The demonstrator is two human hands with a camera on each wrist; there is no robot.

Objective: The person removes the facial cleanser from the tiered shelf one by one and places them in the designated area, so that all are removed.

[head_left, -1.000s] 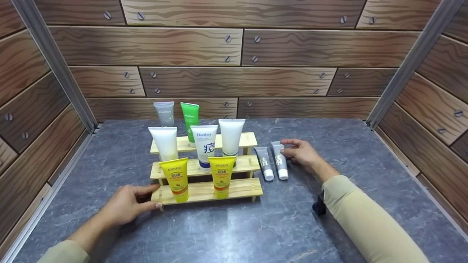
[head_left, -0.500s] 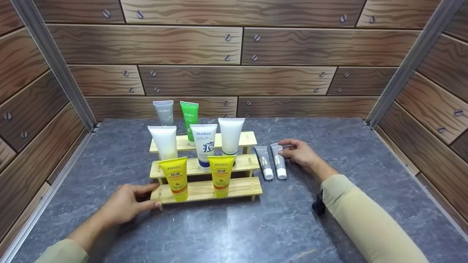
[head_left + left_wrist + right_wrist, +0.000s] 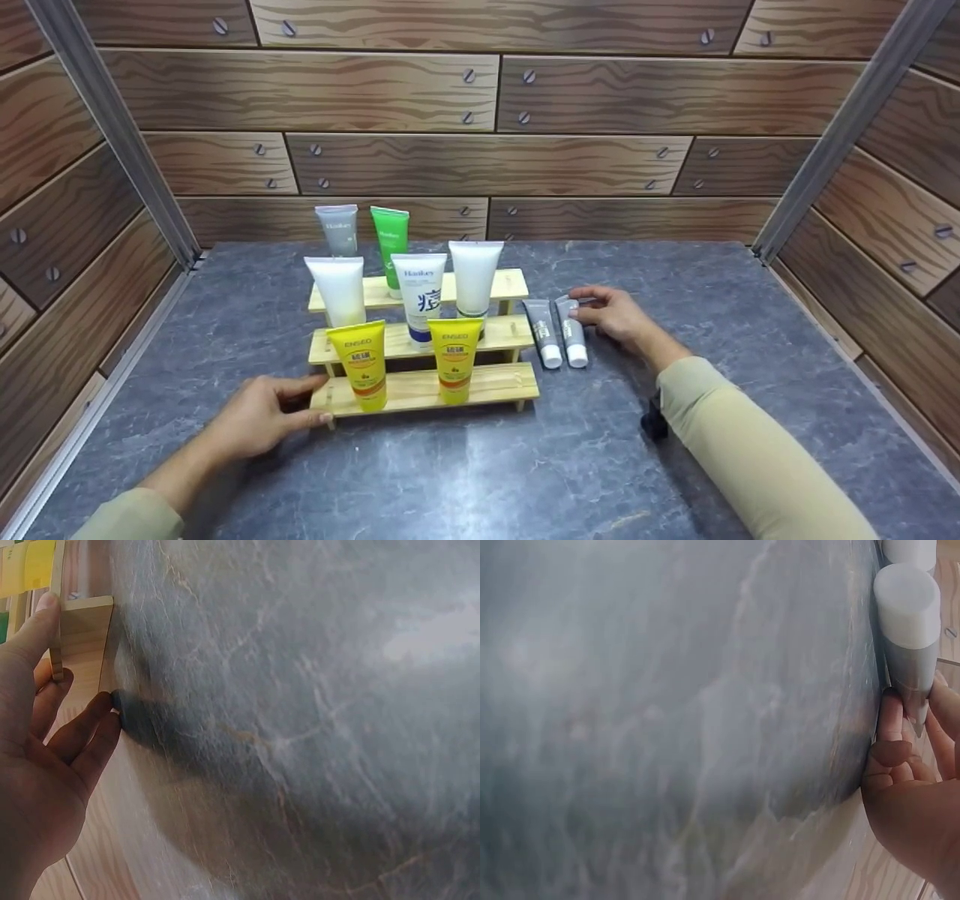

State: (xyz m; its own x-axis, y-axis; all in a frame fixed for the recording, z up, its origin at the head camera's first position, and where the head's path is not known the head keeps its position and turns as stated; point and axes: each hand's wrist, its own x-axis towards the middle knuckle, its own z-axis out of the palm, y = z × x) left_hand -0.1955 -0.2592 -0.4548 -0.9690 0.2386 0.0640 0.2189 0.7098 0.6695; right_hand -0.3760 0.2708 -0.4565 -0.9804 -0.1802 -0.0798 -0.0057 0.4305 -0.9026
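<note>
Pinching the wooden rack [image 3: 414, 388] by its near left corner, left hand [image 3: 255, 421] slanted inward; right hand [image 3: 619, 318] pinched the outer grey tube [image 3: 573, 331] by its flat end.

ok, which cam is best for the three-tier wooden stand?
Head. It takes in all three tiers of the three-tier wooden stand, though the tubes on it hide parts. Left wrist shows only a cropped end, top left, partly covered by the left hand. Right wrist shows none of it.
</note>
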